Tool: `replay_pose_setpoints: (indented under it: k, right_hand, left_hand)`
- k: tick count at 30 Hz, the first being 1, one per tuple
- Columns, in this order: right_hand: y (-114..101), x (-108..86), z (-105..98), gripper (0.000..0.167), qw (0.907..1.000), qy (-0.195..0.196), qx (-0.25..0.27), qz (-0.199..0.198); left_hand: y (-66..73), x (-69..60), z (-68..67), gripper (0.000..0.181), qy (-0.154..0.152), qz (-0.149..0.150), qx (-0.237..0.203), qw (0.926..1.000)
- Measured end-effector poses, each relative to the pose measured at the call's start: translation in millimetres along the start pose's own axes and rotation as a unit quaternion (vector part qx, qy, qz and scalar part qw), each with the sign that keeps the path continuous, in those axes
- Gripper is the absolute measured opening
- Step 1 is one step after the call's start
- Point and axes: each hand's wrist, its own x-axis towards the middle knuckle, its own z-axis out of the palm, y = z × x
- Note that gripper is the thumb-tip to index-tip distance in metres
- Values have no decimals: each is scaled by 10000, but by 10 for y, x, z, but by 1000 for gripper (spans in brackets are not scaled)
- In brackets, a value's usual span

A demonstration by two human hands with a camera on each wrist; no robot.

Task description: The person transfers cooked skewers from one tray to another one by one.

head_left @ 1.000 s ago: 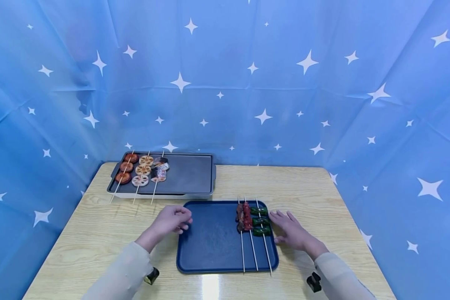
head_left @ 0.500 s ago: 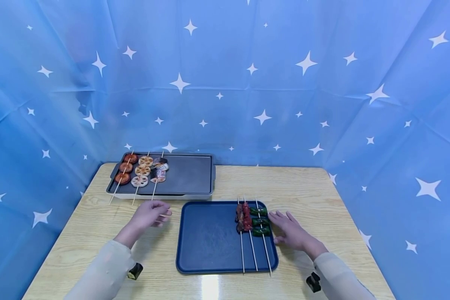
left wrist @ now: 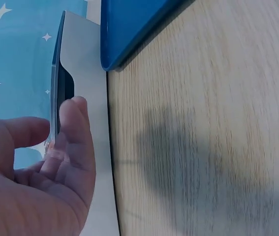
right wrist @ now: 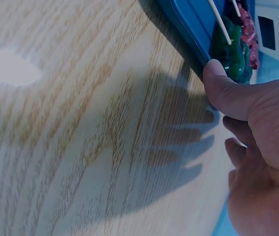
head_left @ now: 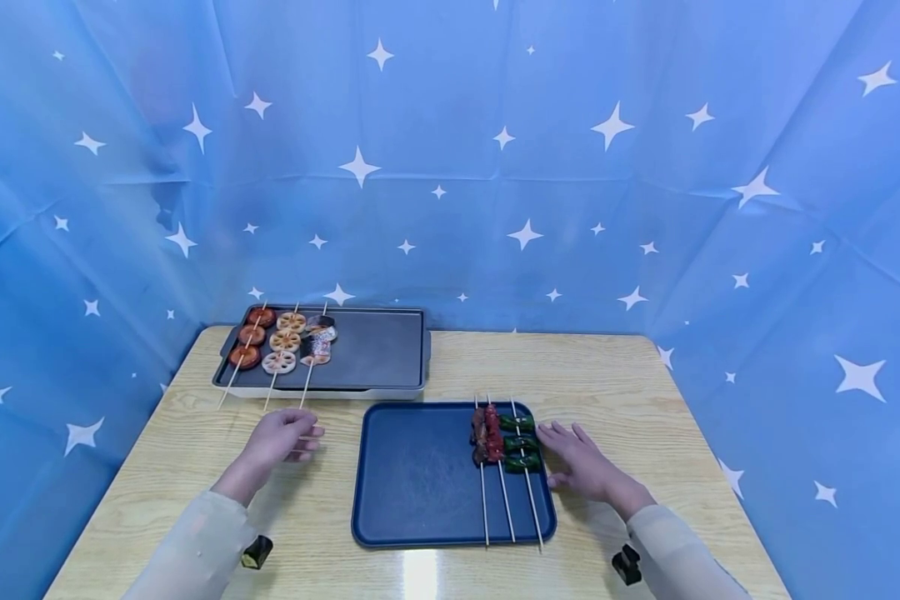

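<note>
My left hand (head_left: 277, 442) hovers in front of the griddle (head_left: 378, 350), by the stick end of a fish skewer (head_left: 318, 342). In the left wrist view its thumb and fingers (left wrist: 77, 128) stand apart with nothing seen between them. Left of the fish on the griddle lie a lotus root skewer (head_left: 286, 340) and a skewer of reddish-brown round slices (head_left: 252, 335). My right hand (head_left: 585, 467) rests at the right edge of the blue tray (head_left: 412, 475), thumb touching its rim. Beside it on the tray lie a green pepper skewer (head_left: 522, 444), a red meat skewer (head_left: 494, 433) and a brown meat skewer (head_left: 481, 433).
The wooden table (head_left: 607, 375) carries both griddle and tray. Skewer sticks jut past the front edges of each. A blue curtain (head_left: 450, 208) with white stars encloses the back and sides.
From the tray's left edge, my left hand has moved left to the fish skewer's stick end, slowing lately. My right hand has stayed at the tray's right edge.
</note>
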Motion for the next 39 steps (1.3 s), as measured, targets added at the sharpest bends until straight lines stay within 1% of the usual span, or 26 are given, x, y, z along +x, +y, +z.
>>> replay_pose_setpoints:
  k: [5,8,11,17,24,32,39]
  right_hand:
    - [7,-1,1,80,9999,85,-43,-89]
    - [0,-1,-11,80,10000,17,-23,-1]
    - [-8,-2,-25,80,9999,-70,-25,82]
    - [-31,-6,-40,79,9999,-91,-72,71]
    - [-43,-6,-41,80,9999,-121,-32,102]
    - [-37,-4,-38,80,9999,-114,-101,81]
    - [-28,-5,-36,80,9999,-110,-100,69]
  left_hand:
    - [-10,-2,-27,43,62,-97,59,9999]
    - [-2,-4,-47,48,99,-134,73,9998]
    - [5,13,-61,50,89,-95,37,9999]
    - [11,102,-63,48,147,-38,-149,9998]
    - [13,197,-48,45,220,25,-529,9984]
    - [-3,243,-41,44,282,-2,-671,9973]
    - [5,257,-41,43,207,-48,-742,9970]
